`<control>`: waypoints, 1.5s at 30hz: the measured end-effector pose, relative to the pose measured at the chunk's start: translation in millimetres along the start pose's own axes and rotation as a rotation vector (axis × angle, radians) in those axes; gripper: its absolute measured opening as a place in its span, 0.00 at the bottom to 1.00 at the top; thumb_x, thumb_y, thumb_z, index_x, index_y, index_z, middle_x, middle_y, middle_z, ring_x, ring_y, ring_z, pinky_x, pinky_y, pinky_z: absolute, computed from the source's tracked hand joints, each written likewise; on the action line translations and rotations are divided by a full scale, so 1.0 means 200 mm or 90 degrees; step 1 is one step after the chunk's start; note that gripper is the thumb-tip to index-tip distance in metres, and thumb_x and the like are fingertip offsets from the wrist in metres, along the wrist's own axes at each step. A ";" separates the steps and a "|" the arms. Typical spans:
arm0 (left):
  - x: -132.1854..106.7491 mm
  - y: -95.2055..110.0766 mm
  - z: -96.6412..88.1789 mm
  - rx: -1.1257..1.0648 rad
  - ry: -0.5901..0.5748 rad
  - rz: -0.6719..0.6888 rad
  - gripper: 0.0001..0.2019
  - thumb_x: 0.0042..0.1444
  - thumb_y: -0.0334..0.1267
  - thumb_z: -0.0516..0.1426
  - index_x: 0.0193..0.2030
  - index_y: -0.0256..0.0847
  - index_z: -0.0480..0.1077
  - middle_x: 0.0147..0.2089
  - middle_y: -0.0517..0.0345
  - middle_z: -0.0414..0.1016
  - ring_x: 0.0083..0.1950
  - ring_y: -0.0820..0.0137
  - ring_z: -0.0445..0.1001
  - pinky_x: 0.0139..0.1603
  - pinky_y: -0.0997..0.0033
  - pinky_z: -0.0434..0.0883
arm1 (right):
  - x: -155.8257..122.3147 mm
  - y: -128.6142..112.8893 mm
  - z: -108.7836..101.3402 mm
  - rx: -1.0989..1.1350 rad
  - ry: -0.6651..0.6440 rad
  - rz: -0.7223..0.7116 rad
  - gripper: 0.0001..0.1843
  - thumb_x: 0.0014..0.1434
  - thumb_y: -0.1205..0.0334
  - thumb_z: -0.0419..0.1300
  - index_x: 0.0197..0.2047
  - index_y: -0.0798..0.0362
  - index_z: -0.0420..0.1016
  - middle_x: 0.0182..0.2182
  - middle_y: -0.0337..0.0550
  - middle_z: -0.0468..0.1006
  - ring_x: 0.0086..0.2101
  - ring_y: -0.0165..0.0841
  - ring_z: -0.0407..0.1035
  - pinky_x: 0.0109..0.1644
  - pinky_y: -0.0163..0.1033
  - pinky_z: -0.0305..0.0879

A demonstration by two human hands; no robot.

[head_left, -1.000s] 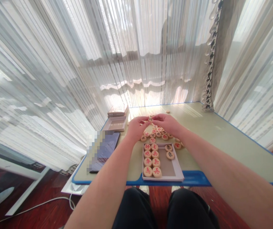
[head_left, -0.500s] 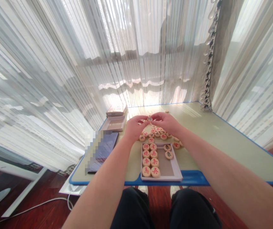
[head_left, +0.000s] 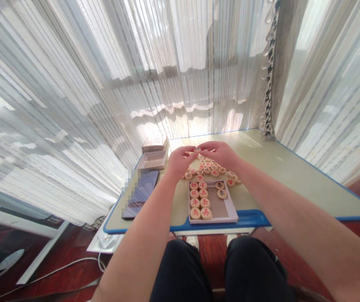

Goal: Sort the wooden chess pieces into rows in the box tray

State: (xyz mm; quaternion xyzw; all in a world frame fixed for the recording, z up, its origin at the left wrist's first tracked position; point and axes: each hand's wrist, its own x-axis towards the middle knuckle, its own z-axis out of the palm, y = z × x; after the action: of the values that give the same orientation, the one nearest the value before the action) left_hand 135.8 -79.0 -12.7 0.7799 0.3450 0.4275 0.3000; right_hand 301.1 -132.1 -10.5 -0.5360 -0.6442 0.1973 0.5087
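My left hand (head_left: 179,161) and my right hand (head_left: 220,153) meet over a heap of round wooden chess pieces (head_left: 210,170) on the pale green table (head_left: 280,167). Between the fingertips of both hands sits one small chess piece (head_left: 196,149), pinched from both sides. Nearer to me lies a shallow white box (head_left: 230,209) with several pieces (head_left: 199,199) set in two columns on its left and two dark-marked pieces (head_left: 220,189) to the right.
A dark phone or tablet (head_left: 140,193) lies at the table's left edge. A second open box (head_left: 152,160) and a stack behind it sit at the far left. Sheer curtains surround the table. My knees are under the blue front edge (head_left: 249,218).
The hands have stayed together over the heap, still pinching one piece. The view has shifted, so the table sits slightly higher and smaller in the picture.
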 end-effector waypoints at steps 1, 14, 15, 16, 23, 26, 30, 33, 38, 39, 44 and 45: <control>-0.01 0.01 0.00 0.006 0.005 0.011 0.15 0.48 0.42 0.60 0.42 0.37 0.75 0.39 0.51 0.77 0.34 0.71 0.73 0.35 0.72 0.70 | 0.00 -0.01 0.00 -0.020 -0.002 -0.012 0.14 0.51 0.58 0.61 0.41 0.53 0.77 0.35 0.43 0.80 0.35 0.32 0.71 0.39 0.38 0.68; -0.04 0.08 0.00 0.023 -0.062 0.002 0.18 0.45 0.48 0.61 0.40 0.39 0.75 0.34 0.54 0.77 0.29 0.73 0.71 0.29 0.74 0.68 | -0.43 -0.06 -0.08 -0.157 0.123 0.085 0.17 0.57 0.59 0.51 0.46 0.52 0.73 0.27 0.39 0.77 0.25 0.30 0.69 0.32 0.35 0.64; -0.04 0.08 0.00 0.034 -0.093 -0.004 0.18 0.44 0.48 0.61 0.39 0.38 0.75 0.34 0.54 0.77 0.29 0.72 0.71 0.28 0.74 0.68 | -0.45 -0.04 -0.08 -0.175 0.125 0.078 0.17 0.57 0.58 0.52 0.47 0.52 0.73 0.26 0.38 0.76 0.24 0.29 0.68 0.31 0.35 0.64; -0.05 0.08 0.00 0.054 -0.125 -0.008 0.18 0.44 0.48 0.61 0.39 0.38 0.75 0.34 0.54 0.77 0.30 0.72 0.71 0.27 0.74 0.68 | -0.47 -0.03 -0.08 -0.185 0.134 0.071 0.17 0.57 0.57 0.52 0.48 0.51 0.72 0.26 0.37 0.75 0.24 0.29 0.67 0.31 0.35 0.63; -0.08 0.09 0.01 0.156 -0.279 0.044 0.14 0.44 0.46 0.60 0.34 0.39 0.76 0.34 0.55 0.77 0.30 0.71 0.70 0.30 0.72 0.67 | -0.46 -0.03 -0.06 -0.243 0.129 0.060 0.11 0.54 0.61 0.54 0.37 0.51 0.75 0.27 0.38 0.76 0.26 0.30 0.67 0.34 0.36 0.63; -0.09 0.11 0.01 0.137 -0.288 0.044 0.13 0.44 0.45 0.60 0.35 0.39 0.76 0.33 0.56 0.77 0.29 0.72 0.70 0.28 0.74 0.66 | -0.46 -0.03 -0.06 -0.265 0.096 0.047 0.10 0.50 0.65 0.55 0.34 0.51 0.76 0.30 0.40 0.77 0.30 0.32 0.67 0.36 0.37 0.63; -0.11 0.15 0.03 0.097 -0.331 0.030 0.13 0.43 0.44 0.61 0.34 0.39 0.76 0.29 0.57 0.75 0.27 0.74 0.68 0.24 0.77 0.64 | -0.47 -0.02 -0.06 -0.282 0.113 0.002 0.12 0.48 0.68 0.56 0.36 0.51 0.77 0.34 0.41 0.78 0.39 0.36 0.67 0.47 0.40 0.62; -0.13 0.17 0.04 0.064 -0.359 0.021 0.13 0.43 0.44 0.61 0.34 0.40 0.76 0.27 0.59 0.73 0.26 0.75 0.67 0.23 0.78 0.63 | -0.47 -0.03 -0.06 -0.280 0.123 -0.015 0.12 0.48 0.66 0.57 0.37 0.50 0.77 0.36 0.42 0.79 0.41 0.37 0.67 0.50 0.42 0.61; -0.12 0.18 0.04 0.028 -0.349 0.024 0.12 0.44 0.43 0.61 0.34 0.38 0.76 0.25 0.60 0.71 0.25 0.76 0.66 0.22 0.79 0.62 | -0.47 -0.06 -0.06 -0.262 0.101 -0.021 0.09 0.50 0.63 0.58 0.34 0.51 0.78 0.33 0.41 0.79 0.39 0.37 0.67 0.48 0.42 0.61; -0.12 0.18 0.04 0.025 -0.350 0.024 0.12 0.44 0.43 0.61 0.35 0.38 0.76 0.25 0.60 0.71 0.25 0.76 0.66 0.22 0.79 0.62 | -0.47 -0.06 -0.06 -0.251 0.099 -0.017 0.08 0.51 0.63 0.58 0.34 0.51 0.78 0.33 0.41 0.80 0.39 0.37 0.68 0.48 0.42 0.62; -0.11 0.16 0.04 0.002 -0.348 0.007 0.16 0.46 0.45 0.60 0.39 0.37 0.75 0.29 0.57 0.73 0.26 0.76 0.66 0.23 0.77 0.63 | -0.47 -0.06 -0.05 -0.101 0.128 0.036 0.10 0.53 0.59 0.58 0.37 0.51 0.77 0.34 0.42 0.80 0.36 0.35 0.70 0.43 0.41 0.65; -0.11 0.16 0.04 -0.005 -0.342 0.004 0.17 0.46 0.46 0.60 0.39 0.36 0.75 0.29 0.56 0.73 0.26 0.76 0.66 0.24 0.77 0.63 | -0.47 -0.06 -0.05 -0.052 0.140 0.057 0.11 0.53 0.57 0.58 0.38 0.52 0.77 0.34 0.43 0.80 0.35 0.35 0.71 0.41 0.40 0.65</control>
State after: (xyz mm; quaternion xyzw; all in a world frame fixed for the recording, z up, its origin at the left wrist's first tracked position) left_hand 143.6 -116.0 -2.0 0.8654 0.2484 0.2073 0.3827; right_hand 296.2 -222.4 -38.6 -0.6026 -0.5675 0.1336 0.5450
